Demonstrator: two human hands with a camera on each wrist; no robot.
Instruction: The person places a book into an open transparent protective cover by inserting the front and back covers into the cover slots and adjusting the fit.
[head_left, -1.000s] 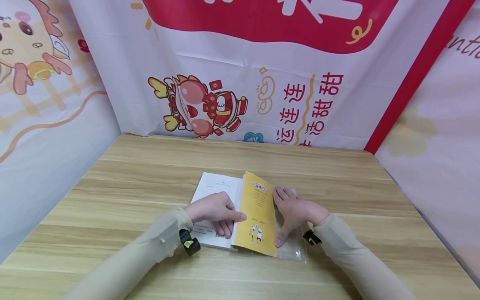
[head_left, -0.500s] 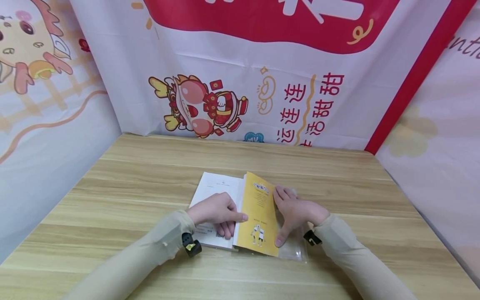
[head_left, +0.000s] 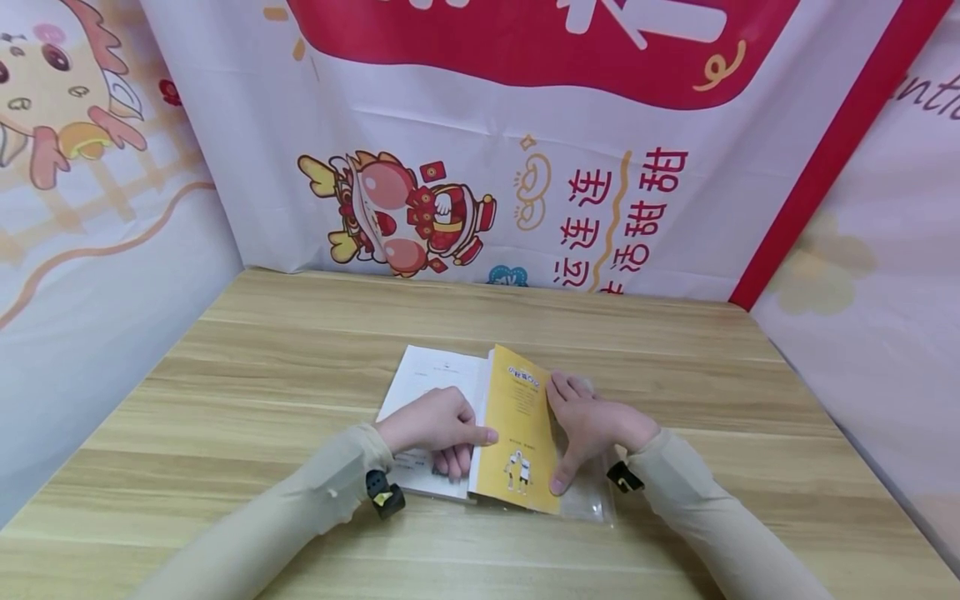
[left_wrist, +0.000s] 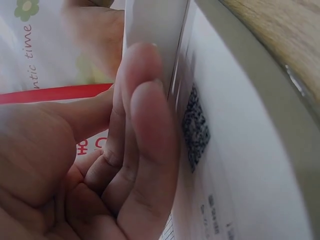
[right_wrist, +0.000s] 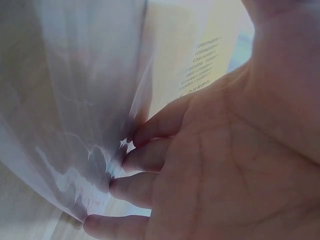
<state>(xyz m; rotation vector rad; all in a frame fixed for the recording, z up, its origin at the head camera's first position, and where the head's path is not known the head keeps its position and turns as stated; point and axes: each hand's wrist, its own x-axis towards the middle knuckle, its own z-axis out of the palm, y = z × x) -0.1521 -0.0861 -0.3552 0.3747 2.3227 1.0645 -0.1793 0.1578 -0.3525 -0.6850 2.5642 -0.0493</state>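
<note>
An open book lies on the table, with a white printed page (head_left: 435, 371) on its left and a raised yellow flap (head_left: 517, 417) on its right. My left hand (head_left: 438, 425) pinches the flap's left side, thumb on the yellow face and fingers beneath. In the left wrist view those fingers (left_wrist: 152, 120) lie close to a printed code (left_wrist: 196, 131) on the white page. Beyond the flap, a clear plastic sleeve (right_wrist: 90, 100) sticks out. My right hand (head_left: 592, 425) rests along the flap's right edge, its fingertips (right_wrist: 125, 187) touching the crinkled plastic.
The wood-grain table (head_left: 300, 333) extends around the book on all sides. A printed cloth (head_left: 465, 108) hangs behind it, and further cloths stand at left and right. Each wrist wears a black camera strap (head_left: 386, 493).
My left hand has edged slightly to the right, and the yellow flap shifts right with it and looks a little narrower. My right hand stays in place.
</note>
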